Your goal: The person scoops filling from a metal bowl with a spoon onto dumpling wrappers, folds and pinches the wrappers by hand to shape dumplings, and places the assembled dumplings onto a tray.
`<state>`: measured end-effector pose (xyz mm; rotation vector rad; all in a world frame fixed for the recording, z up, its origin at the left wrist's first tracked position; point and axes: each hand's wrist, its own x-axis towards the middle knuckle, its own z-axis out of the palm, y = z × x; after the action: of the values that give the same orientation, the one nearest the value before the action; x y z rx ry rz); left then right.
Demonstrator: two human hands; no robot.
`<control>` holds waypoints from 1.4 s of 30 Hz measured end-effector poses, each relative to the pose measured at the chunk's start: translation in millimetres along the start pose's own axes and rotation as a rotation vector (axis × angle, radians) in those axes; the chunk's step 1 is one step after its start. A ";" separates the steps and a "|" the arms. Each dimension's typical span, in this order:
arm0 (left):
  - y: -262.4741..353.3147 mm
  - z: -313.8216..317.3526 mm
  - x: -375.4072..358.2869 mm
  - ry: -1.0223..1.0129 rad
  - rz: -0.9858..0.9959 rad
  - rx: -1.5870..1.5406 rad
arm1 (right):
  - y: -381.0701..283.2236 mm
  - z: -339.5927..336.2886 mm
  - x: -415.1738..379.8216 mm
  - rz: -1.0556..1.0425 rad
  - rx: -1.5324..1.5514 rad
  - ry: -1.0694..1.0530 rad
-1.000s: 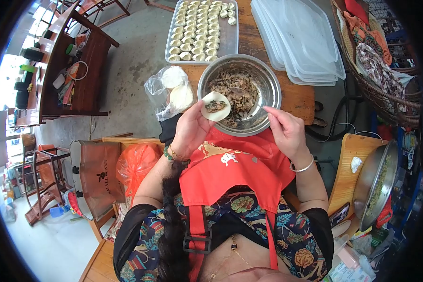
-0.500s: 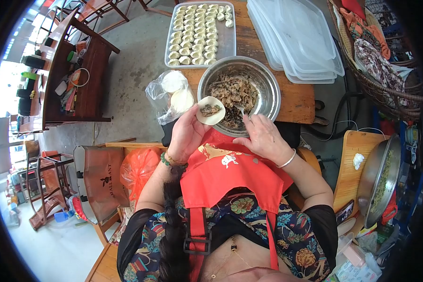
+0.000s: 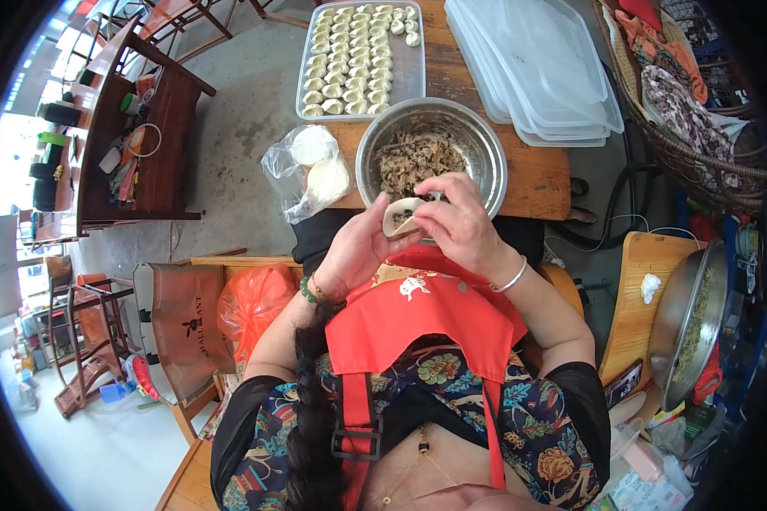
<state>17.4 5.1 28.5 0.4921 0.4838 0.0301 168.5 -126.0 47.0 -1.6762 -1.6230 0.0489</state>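
Observation:
My left hand point(image 3: 354, 249) cups a round dumpling wrapper point(image 3: 394, 223), now partly folded up around a little dark filling. The fingers of my right hand point(image 3: 470, 230) close on the wrapper's right edge. A small shiny bit shows among those fingers, too hidden to name surely. Right behind both hands stands a steel bowl point(image 3: 496, 162) with brown chopped filling point(image 3: 418, 159) in it. Left of the bowl, a clear plastic bag point(image 3: 290, 175) holds a stack of pale round wrappers point(image 3: 326, 183).
A plastic tray point(image 3: 410, 81) with rows of folded dumplings point(image 3: 358, 55) lies on the wooden table point(image 3: 533, 175). Stacked clear plastic lids or trays point(image 3: 533, 60) sit at the back right. A wicker basket point(image 3: 699, 162) and a steel basin point(image 3: 669, 341) are farther right.
My right hand has moved left from the spoon in the bowl to the wrapper. The wrapper, flat and open before, is now bent upward between both hands.

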 end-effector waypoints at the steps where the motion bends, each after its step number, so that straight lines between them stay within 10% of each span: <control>1: -2.1 -1.4 -0.2 -0.031 -0.006 -0.012 | 1.6 0.8 1.2 0.039 0.026 0.021; 13: -6.9 -11.5 5.9 -0.037 0.172 0.812 | 8.4 14.7 -9.4 0.199 0.171 0.038; 22: -2.7 -5.9 0.5 0.041 0.211 0.373 | 4.2 -3.4 -7.6 0.576 0.594 -0.066; 42: -3.3 7.3 1.3 0.106 0.329 0.459 | 6.0 3.8 -17.8 0.744 0.960 0.040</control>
<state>21.6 -0.9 32.0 1.0210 0.5106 0.2667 168.2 -138.7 32.6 -1.3509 -0.6377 0.9852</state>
